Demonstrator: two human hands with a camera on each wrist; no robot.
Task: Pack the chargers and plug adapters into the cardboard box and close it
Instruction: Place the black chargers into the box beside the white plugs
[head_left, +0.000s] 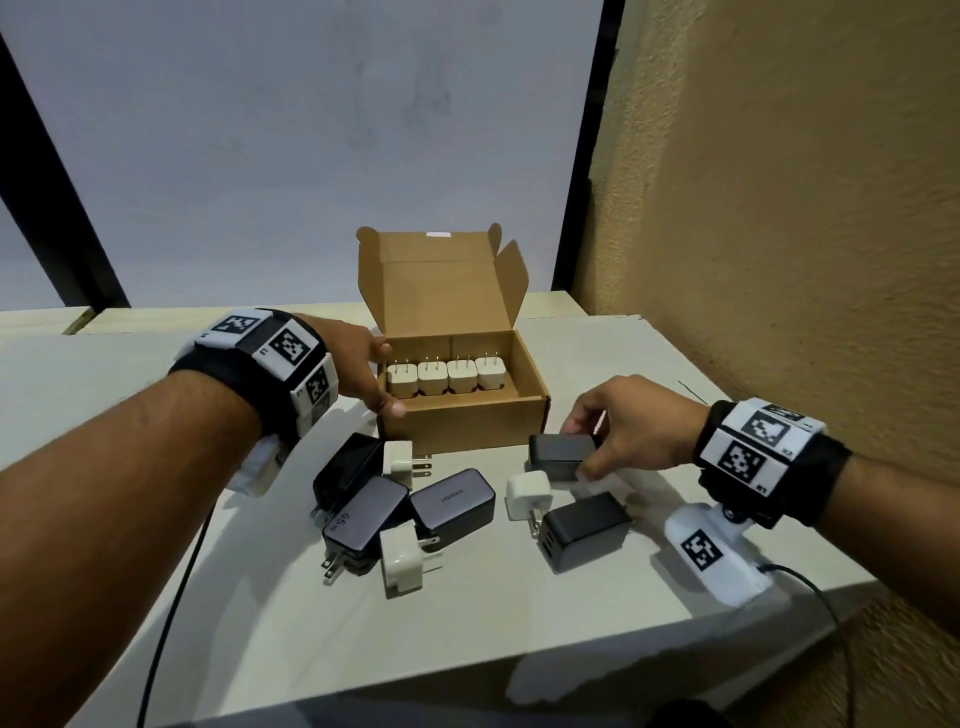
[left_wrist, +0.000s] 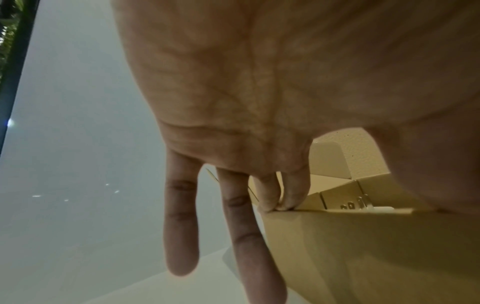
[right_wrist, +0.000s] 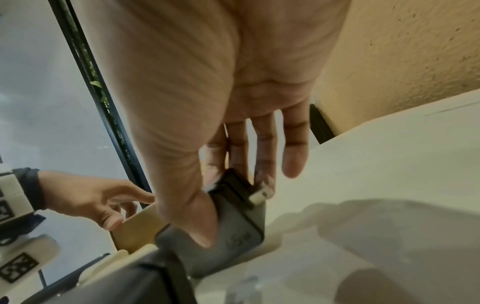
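The open cardboard box (head_left: 462, 423) stands mid-table with its lid up, and a row of white plug adapters (head_left: 447, 378) sits inside, prongs up. My left hand (head_left: 382, 376) grips the box's front-left corner, thumb on the front wall. Two of its fingers (left_wrist: 275, 201) hook over the rim of the box wall (left_wrist: 363, 246). My right hand (head_left: 582, 451) pinches a black charger (head_left: 558, 454) just right of the box, low over the table. The right wrist view shows that charger (right_wrist: 233, 232) between thumb and fingers. Several black chargers (head_left: 452, 501) and white adapters (head_left: 402, 566) lie loose in front.
A textured tan wall (head_left: 779, 208) stands close on the right. The white table (head_left: 571, 649) ends near the bottom right. A black cable (head_left: 171, 597) hangs from my left wrist over the table, and another (head_left: 810, 582) trails from the right wrist. A window pane is behind the box.
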